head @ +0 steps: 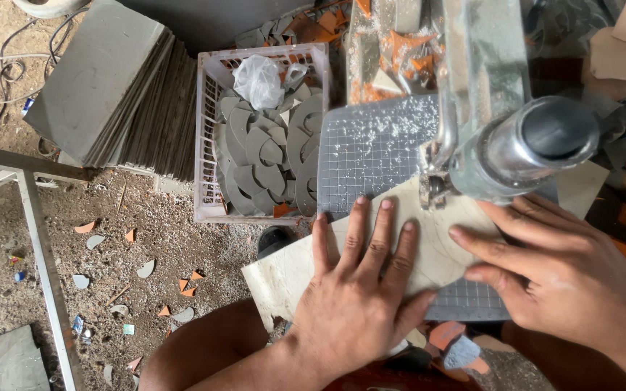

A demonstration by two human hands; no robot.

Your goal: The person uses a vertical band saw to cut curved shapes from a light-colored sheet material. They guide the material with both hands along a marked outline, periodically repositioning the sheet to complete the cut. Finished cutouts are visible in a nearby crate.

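Both palms flat, fingers spread, on the cream square ceramic tile, nothing clamped: left hand mid-tile, right hand nearer the chrome cutter head over its far-right corner on the grey gridded cutting bed.

Tile lies flat on the gridded cutting bed, under the cutter head. Left hand flat on the tile; right hand to its right, fingertips on the tile's edge. Crate left of the bed, cut pieces and a bag inside. Tile stack left of the crate. Offcuts scattered on the floor below.
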